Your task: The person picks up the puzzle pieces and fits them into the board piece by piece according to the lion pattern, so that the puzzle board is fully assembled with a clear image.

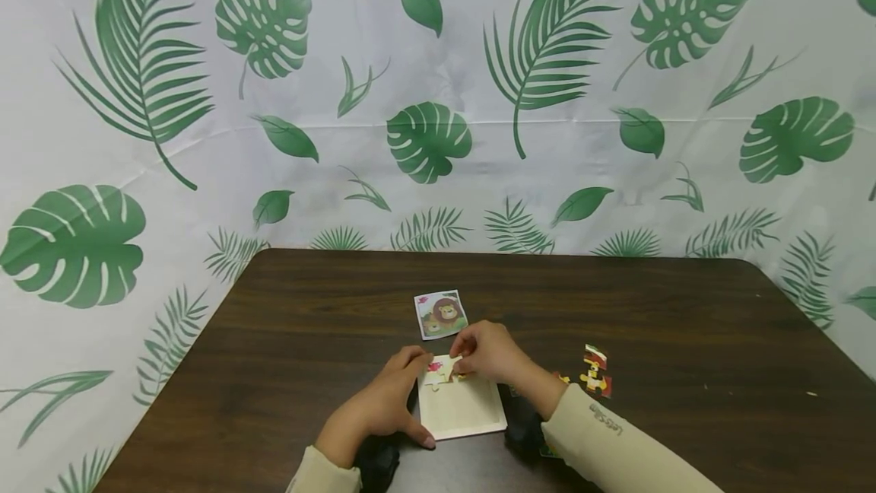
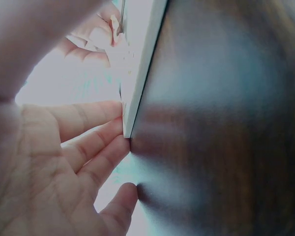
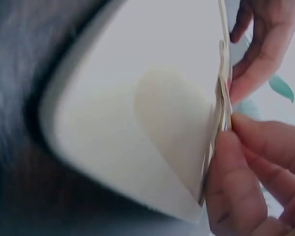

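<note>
A pale wooden puzzle board (image 1: 465, 409) lies on the table between the hands. The left hand (image 1: 386, 400) is spread along its left side, fingers by the upper left corner and thumb by the lower left one. In the left wrist view, fairly straight fingers (image 2: 96, 115) touch the board's edge. At the board's top, the right hand (image 1: 489, 352) pinches a puzzle piece (image 1: 458, 373) between thumb and fingertips, partly hidden by them. Just left of it, a puzzle piece with a pink figure (image 1: 435, 370) lies in the board's upper left corner.
Beyond the board lies a picture card of lions (image 1: 441, 315). Several loose puzzle pieces (image 1: 595, 375) are on the dark wooden table (image 1: 328, 303) to the right, some partly hidden by the right forearm. A leaf-patterned cloth (image 1: 342, 196) hangs behind the table.
</note>
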